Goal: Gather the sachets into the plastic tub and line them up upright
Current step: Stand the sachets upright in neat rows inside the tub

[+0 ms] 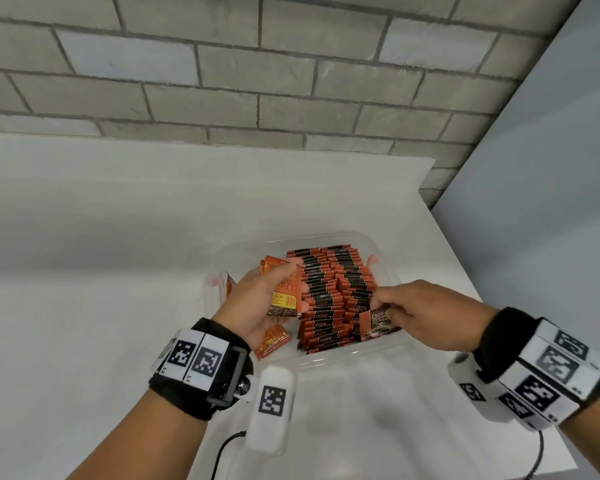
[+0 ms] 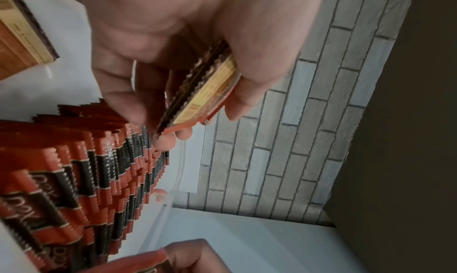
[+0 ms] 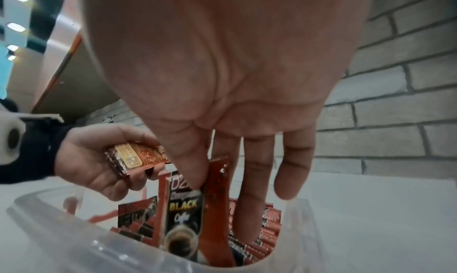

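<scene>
A clear plastic tub (image 1: 354, 355) stands on the white table, packed with rows of upright red-and-black sachets (image 1: 329, 289). My left hand (image 1: 257, 299) hovers over the tub's left half and grips a small stack of sachets (image 1: 286, 294), (image 2: 200, 93), orange backs showing. My right hand (image 1: 426, 313) is at the tub's near right corner, thumb and fingers pinching a single black coffee sachet (image 1: 378, 323), (image 3: 184, 212) upright at the front of the rows. Loose orange sachets (image 1: 272, 341) lie flat in the tub's near left corner.
A grey brick wall (image 1: 257, 81) runs behind the white table (image 1: 101, 254). The table's right edge (image 1: 465, 271) drops off beside a pale panel. Black cables (image 1: 222, 452) trail from the wrist cameras near the table's front.
</scene>
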Motion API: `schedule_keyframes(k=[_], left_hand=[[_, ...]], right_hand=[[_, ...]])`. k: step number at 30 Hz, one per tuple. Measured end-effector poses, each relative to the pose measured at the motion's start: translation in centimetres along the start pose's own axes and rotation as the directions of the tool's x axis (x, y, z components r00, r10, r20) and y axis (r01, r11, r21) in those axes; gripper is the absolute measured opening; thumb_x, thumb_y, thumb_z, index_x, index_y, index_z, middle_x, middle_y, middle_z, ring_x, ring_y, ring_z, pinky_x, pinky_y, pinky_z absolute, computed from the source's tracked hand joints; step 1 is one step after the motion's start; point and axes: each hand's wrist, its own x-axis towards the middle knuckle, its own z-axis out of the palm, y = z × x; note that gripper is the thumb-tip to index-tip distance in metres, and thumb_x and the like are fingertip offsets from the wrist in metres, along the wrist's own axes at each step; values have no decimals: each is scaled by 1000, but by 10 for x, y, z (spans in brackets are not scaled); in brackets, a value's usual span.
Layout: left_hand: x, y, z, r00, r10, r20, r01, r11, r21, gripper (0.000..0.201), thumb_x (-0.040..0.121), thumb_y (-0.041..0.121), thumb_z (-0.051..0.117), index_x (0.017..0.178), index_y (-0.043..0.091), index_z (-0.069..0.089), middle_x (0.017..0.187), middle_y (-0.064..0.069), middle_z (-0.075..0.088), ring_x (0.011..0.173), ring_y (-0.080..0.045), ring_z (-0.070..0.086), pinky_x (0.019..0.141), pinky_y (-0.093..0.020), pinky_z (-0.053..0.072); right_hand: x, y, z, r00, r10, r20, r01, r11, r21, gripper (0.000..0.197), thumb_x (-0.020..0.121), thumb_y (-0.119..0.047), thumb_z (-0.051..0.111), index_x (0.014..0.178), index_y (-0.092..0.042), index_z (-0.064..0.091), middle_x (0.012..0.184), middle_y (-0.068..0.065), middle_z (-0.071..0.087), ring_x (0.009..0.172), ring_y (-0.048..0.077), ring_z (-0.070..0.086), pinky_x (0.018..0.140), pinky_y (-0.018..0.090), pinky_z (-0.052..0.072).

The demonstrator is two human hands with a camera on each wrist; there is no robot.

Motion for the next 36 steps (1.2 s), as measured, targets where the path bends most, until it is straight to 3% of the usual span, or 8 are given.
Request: schedule_keyframes(k=[6,14,18,22,26,29,31,36], left_hand=[[0,-5,2,1000,-8,1,8,1000,15,22,93,27,56,112,21,66,90,-11,72,71,-25,68,67,-34,50],[-3,-5,-2,1000,0,15,0,1000,8,19,95,25,54,108,22,67,85,-9,71,67,-22,68,61,-31,52],[-3,-6,-3,1000,-3,20,3,1000,8,18,96,24,53,109,22,66,85,-9,71,68,-23,67,65,-32,52],[-3,-6,-3,1000,-12,18,11,1000,14,18,96,24,53,108,22,67,86,-9,71,68,-22,68,61,-31,52],[-3,-6,-5,1000,-20,13,20,1000,9,18,96,24,53,108,21,67,86,-10,71,67,-22,67,56,-29,51],[-2,-7,-6,1000,-30,10,30,1000,-2,19,96,24,53,108,21,67,86,-9,71,67,-22,67,56,-29,51],[0,-7,-7,999,-32,7,33,999,-14,19,96,24,53,109,20,67,85,-9,71,67,-23,68,58,-31,51],[3,-7,-8,1000,-31,7,31,999,-33,19,95,25,54,109,21,67,86,-9,71,69,-23,68,57,-30,50]], right_hand=[[5,-8,0,999,10,-48,-21,976,-217,27,96,-21,39,105,-27,65,96,-6,68,83,19,61,79,34,49],[-1,-12,-16,999,33,19,-29,988,-152,25,98,-19,41,104,-29,64,94,-9,65,83,13,59,78,31,49],[-1,-17,-23,995,65,75,-62,997,-37,21,94,-17,48,93,-30,65,89,-16,65,75,2,56,74,20,46],[3,-15,-17,980,86,177,-87,996,-2,17,93,-16,47,84,-26,58,78,-6,63,68,10,52,70,23,45],[7,-16,-16,973,95,212,-95,995,-11,13,95,-16,43,93,-17,56,83,5,62,65,10,45,64,22,38],[9,-17,-20,966,84,246,-88,996,6,24,97,-15,43,100,-29,62,95,-8,67,85,8,58,80,22,45],[9,-22,-23,961,85,264,-73,996,-56,34,97,-15,42,104,-39,64,102,-17,65,96,6,58,88,22,46],[12,-28,-22,966,70,249,3,960,-280,40,95,-14,40,115,-38,65,111,-13,65,95,12,58,87,25,48]])
